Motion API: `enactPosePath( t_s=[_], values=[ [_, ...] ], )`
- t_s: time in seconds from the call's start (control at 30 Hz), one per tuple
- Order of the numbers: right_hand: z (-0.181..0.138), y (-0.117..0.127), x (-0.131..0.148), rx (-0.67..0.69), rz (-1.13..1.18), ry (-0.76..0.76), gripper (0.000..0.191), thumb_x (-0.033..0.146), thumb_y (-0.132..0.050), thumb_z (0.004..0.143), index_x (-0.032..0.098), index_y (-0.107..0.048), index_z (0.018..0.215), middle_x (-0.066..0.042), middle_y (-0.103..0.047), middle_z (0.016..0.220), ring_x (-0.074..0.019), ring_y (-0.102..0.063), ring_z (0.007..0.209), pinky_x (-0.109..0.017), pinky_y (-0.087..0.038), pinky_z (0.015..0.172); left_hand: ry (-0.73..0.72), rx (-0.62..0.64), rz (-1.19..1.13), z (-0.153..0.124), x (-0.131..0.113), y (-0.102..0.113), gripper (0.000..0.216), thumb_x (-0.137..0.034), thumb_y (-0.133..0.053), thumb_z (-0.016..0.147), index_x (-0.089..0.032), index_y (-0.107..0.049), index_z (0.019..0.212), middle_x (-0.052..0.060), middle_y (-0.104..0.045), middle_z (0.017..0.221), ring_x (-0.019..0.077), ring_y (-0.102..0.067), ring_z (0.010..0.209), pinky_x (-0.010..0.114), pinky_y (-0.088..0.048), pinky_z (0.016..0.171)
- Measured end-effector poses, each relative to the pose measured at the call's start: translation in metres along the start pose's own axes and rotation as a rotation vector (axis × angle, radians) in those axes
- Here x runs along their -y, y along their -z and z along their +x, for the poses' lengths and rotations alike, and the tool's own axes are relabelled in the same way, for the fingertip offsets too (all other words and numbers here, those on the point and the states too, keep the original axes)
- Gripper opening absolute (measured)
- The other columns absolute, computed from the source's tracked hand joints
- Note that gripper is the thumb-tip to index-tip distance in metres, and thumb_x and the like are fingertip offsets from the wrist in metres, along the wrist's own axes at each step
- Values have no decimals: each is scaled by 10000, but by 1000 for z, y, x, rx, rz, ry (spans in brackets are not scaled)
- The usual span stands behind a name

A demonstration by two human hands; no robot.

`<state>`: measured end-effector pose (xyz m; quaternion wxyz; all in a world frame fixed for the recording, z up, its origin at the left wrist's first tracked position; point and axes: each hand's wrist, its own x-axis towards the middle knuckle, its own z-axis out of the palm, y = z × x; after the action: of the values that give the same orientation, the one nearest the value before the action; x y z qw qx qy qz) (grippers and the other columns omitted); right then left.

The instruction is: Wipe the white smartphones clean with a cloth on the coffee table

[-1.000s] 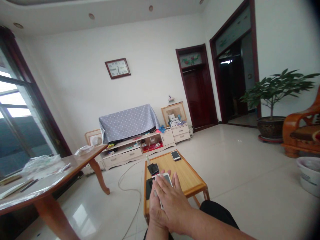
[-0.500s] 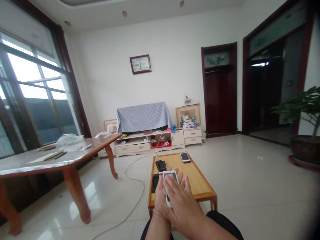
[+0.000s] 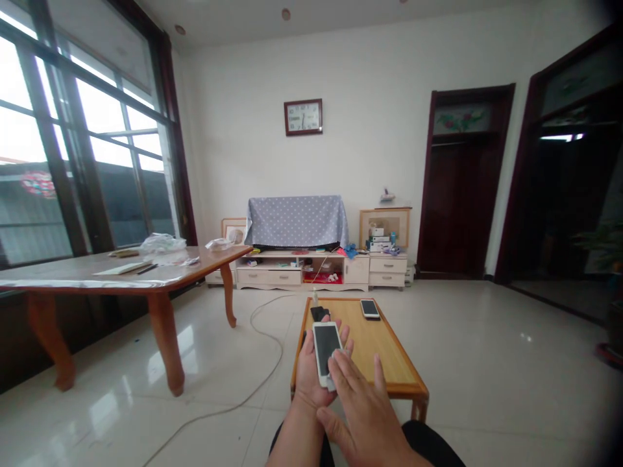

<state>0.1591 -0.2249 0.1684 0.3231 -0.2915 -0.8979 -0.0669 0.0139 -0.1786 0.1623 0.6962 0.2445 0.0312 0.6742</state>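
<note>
My left hand [image 3: 307,379] holds a white smartphone [image 3: 325,344] with a dark screen, face up, above the near end of a small light-wood low table [image 3: 379,353]. My right hand [image 3: 363,405] lies flat with fingers spread just below the phone, its fingertips touching the phone's lower edge. A dark phone [image 3: 320,313] and a white phone [image 3: 370,309] lie at the table's far end.
A large brown wooden table [image 3: 121,279] with papers and plastic bags stands at the left by the windows. A cable [image 3: 253,363] trails over the tiled floor. A TV stand with a cloth-covered set [image 3: 296,224] is at the far wall, dark doors at right.
The view has swung left. My right hand, which covered the phone's screen, has slid back toward me, leaving the screen uncovered. My left hand keeps holding the phone.
</note>
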Motion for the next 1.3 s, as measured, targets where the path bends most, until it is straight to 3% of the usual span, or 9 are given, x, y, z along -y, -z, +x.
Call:
enactPosePath(
  t_s=[0.1, 0.23, 0.43, 0.57, 0.73, 0.93, 1.07, 1.23, 1.3],
  values=[
    [-9, -4, 3, 20, -5, 38, 746, 612, -409, 971, 211, -232, 1575, -140, -338, 1571, -391, -390, 1408, -771, -73, 1130, -27, -18, -17, -2, -7, 1, 471, -491, -392, 997, -299, -483, 1418, 78, -495, 1493, 290, -443, 1397, 555, -356, 1143],
    [-5, -2, 4, 46, -47, -24, 709, 586, -369, 993, 212, -226, 1578, -128, -294, 1588, -401, -332, 1438, -793, -85, 1114, 8, -26, -33, -1, -5, 0, 449, -518, -426, 979, -310, -534, 1362, 61, -509, 1480, 292, -495, 1353, 542, -377, 1128],
    [-8, -9, 8, 27, -70, 86, 783, 623, -401, 963, 231, -147, 1592, -111, -298, 1588, -411, -319, 1440, -785, -160, 1105, 4, -90, -85, -5, -4, 1, 393, -505, -494, 954, -298, -586, 1276, 74, -583, 1389, 288, -577, 1265, 537, -445, 1063],
    [-10, -10, 7, 6, -116, 10, 765, 604, -379, 978, 204, -153, 1590, -126, -288, 1591, -419, -290, 1450, -790, -202, 1085, 5, -143, -125, -6, -2, 3, 392, -509, -527, 935, -277, -601, 1242, 76, -603, 1361, 293, -577, 1264, 506, -479, 1032],
    [-10, -9, 10, 36, -68, 108, 816, 620, -383, 968, 207, -70, 1598, -130, -268, 1594, -413, -306, 1445, -797, -177, 1089, -18, -144, -146, -4, 2, 3, 370, -479, -523, 942, -256, -613, 1224, 76, -613, 1347, 281, -575, 1269, 472, -478, 1046],
    [-10, -11, 6, 11, -60, 6, 817, 613, -385, 974, 204, -54, 1599, -151, -268, 1593, -420, -313, 1440, -796, -151, 1099, -11, -144, -108, -6, 5, 2, 383, -494, -541, 931, -258, -613, 1225, 80, -605, 1362, 287, -570, 1275, 483, -480, 1043],
    [-9, -9, 5, 69, -3, 123, 821, 623, -390, 966, 221, -55, 1599, -138, -270, 1595, -414, -313, 1441, -791, -124, 1110, -26, -133, -108, -6, 8, 3, 383, -500, -528, 940, -260, -608, 1227, 79, -594, 1374, 286, -550, 1300, 473, -458, 1067],
    [-3, -2, -4, 81, -12, -18, 716, 576, -368, 998, 255, -132, 1593, -112, -251, 1604, -380, -269, 1468, -782, -126, 1119, 36, -157, -78, -6, 6, 0, 404, -516, -536, 932, -278, -594, 1254, 75, -584, 1386, 308, -574, 1267, 504, -474, 1036],
    [-4, 1, -5, 114, 6, 18, 739, 587, -379, 991, 241, -126, 1593, -116, -233, 1608, -381, -248, 1475, -785, -142, 1114, 45, -161, -87, -6, 6, -2, 404, -518, -528, 936, -282, -589, 1259, 69, -581, 1391, 307, -569, 1273, 513, -470, 1040]
  ],
)
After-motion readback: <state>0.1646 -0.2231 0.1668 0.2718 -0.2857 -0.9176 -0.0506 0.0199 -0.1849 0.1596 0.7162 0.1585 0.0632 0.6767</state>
